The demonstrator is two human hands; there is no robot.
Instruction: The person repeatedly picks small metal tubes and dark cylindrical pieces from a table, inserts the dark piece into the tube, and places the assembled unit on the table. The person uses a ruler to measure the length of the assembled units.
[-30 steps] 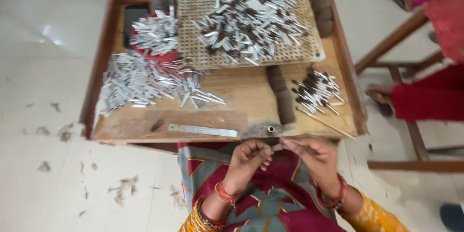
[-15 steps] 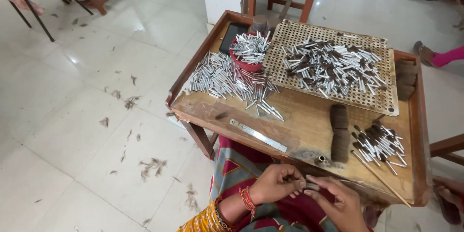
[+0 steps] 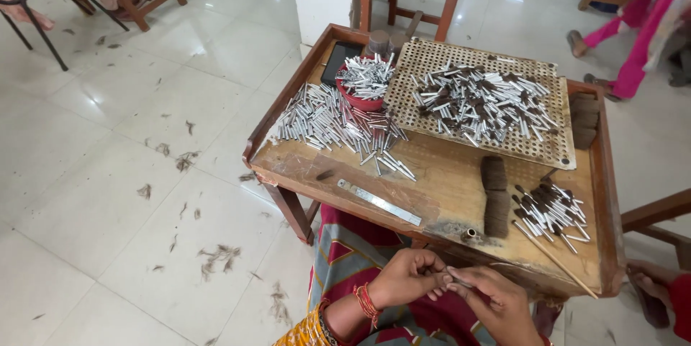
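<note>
Down at the bottom edge, the left hand [image 3: 409, 279] and the right hand [image 3: 493, 301] meet just below the near rim of the low wooden work table [image 3: 439, 195], and both are partly cut off by the frame, the right wrist almost wholly. Their fingertips press together on a thin silvery metal tube [image 3: 455, 278], pinched between thumb and fingers of each hand; only a short stretch shows, and what is at its ends cannot be made out. Going left to right on the table: a loose heap of silvery metal tubes [image 3: 327, 121] lies at the left, touching a red bowl [image 3: 360, 100] heaped with more of them; a flat metal strip [image 3: 379, 203] lies near the front edge; a perforated board [image 3: 471, 94] carries a pile of tubes tipped with dark bristle; a dark brown bristle bundle [image 3: 494, 196] stands between the board and the front rim; and a small pile of finished brush tips [image 3: 551, 210] lies at the right, with a thin wooden stick beside it. Another person's foot and pink clothing are cut off at the upper right. Compared with half a second ago, the view has swung left and nearer, and the hands have kept their pinch, sitting slightly more central.
</note>
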